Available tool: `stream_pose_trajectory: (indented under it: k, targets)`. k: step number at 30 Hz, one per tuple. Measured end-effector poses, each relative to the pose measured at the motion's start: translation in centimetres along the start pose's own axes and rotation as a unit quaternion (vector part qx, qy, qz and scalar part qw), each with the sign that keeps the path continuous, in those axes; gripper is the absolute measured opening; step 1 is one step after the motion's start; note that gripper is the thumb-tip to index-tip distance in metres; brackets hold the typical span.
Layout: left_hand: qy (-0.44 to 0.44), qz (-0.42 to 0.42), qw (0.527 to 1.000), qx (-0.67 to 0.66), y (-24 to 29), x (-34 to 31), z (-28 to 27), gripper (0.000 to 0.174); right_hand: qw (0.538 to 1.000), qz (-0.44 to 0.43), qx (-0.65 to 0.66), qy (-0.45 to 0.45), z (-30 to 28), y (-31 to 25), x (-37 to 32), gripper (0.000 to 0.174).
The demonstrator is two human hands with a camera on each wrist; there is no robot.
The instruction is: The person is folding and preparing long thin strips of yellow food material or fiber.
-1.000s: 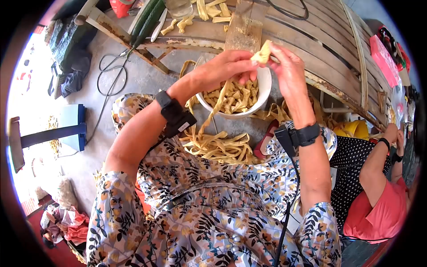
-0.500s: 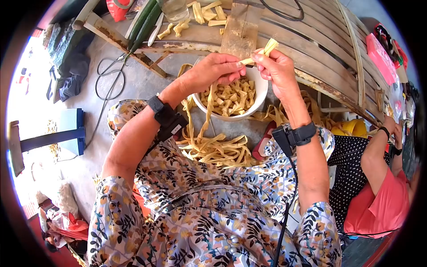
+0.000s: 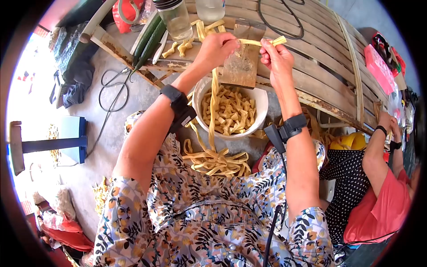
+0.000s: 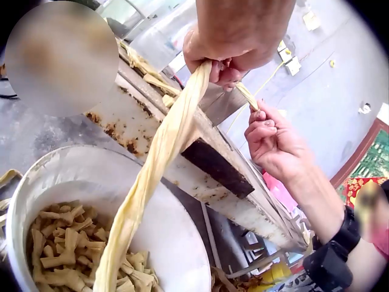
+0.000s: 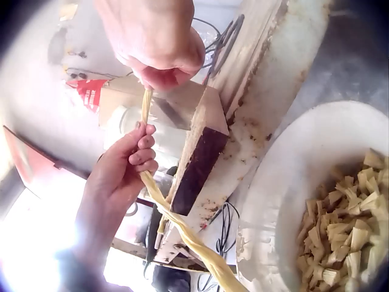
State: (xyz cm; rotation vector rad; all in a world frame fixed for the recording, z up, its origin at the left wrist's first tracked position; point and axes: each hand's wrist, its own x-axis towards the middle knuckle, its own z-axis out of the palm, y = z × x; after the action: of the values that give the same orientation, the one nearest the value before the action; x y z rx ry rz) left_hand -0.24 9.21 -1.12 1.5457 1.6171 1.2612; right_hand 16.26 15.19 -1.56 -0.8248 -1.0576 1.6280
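Observation:
A long, twisted, pale yellow strip [image 3: 215, 93], resembling tofu skin, runs up from the floor past a white bucket [image 3: 263, 104]. My left hand [image 3: 217, 48] grips it, fingers curled round it. Its end section stretches nearly level to my right hand [image 3: 279, 61], which pinches it between thumb and fingers, the flared tip poking out beyond. Both hands are above a wooden block [image 3: 240, 69] with a dark metal plate [image 5: 169, 113] on top, at the bench edge. Short knotted yellow pieces [image 3: 229, 110] lie in the bucket below.
The slatted bench [image 3: 320, 73] bears glass jars [image 3: 175, 22], cucumbers [image 3: 149, 42], a white-handled knife [image 3: 160, 48] and a black cable [image 3: 280, 31]. More strips [image 3: 218, 162] pile on the floor near my legs. Another person [image 3: 378, 191] sits at the right.
Both hands have moved up and forward, from over the bucket to above the wooden block. The bunched strip end between the fingers is now pulled out straight between the hands.

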Motion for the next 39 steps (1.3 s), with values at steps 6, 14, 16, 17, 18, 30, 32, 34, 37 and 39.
stream_pose_trajectory:
  k: [6,14,16,17,18,30,32,34,37,39]
  targets:
    - [0.049,-0.014,0.998,0.022,-1.7,1.3,0.8,0.018,0.999,-0.004,0.012,0.031,0.2,1.6,1.3,0.012]
    - [-0.020,-0.088,0.991,-0.098,-1.0,-1.2,-0.8,0.013,0.979,0.000,-0.204,-0.024,-0.6,0.3,-2.1,0.014]
    - [-0.066,-0.088,0.983,-0.145,-0.3,-3.0,-0.9,0.013,0.962,0.021,-0.248,-0.113,-0.6,-0.7,-4.4,0.019]
    - [-0.079,-0.091,0.980,-0.160,0.0,-4.0,-0.8,0.013,0.912,-0.036,-0.370,-0.174,-1.9,0.0,-5.2,0.024]
    - [-0.093,-0.094,0.976,-0.174,0.3,-4.8,-0.9,0.014,0.887,-0.073,-0.424,-0.166,-2.2,-0.1,-6.2,0.024]
    - [-0.253,-0.097,0.947,-0.172,1.4,-8.9,0.2,0.013,0.971,-0.008,-0.177,-0.158,-3.0,-1.5,-6.8,0.009]
    - [-0.257,-0.136,0.924,-0.248,0.8,-9.3,0.3,0.021,0.965,-0.040,-0.196,-0.171,-3.6,-1.3,-6.7,0.010]
    - [-0.252,-0.172,0.891,-0.337,0.0,-9.4,0.1,0.023,0.956,-0.072,-0.220,-0.181,-3.6,-0.9,-7.0,0.010]
    - [-0.277,-0.257,0.785,-0.491,1.2,-9.5,-0.3,0.022,0.949,-0.115,-0.233,-0.178,-3.1,-1.1,-7.4,0.013]
    - [-0.294,-0.269,0.768,-0.501,1.4,-9.7,-0.3,0.020,0.946,-0.135,-0.234,-0.179,-2.9,-1.2,-7.6,0.016]
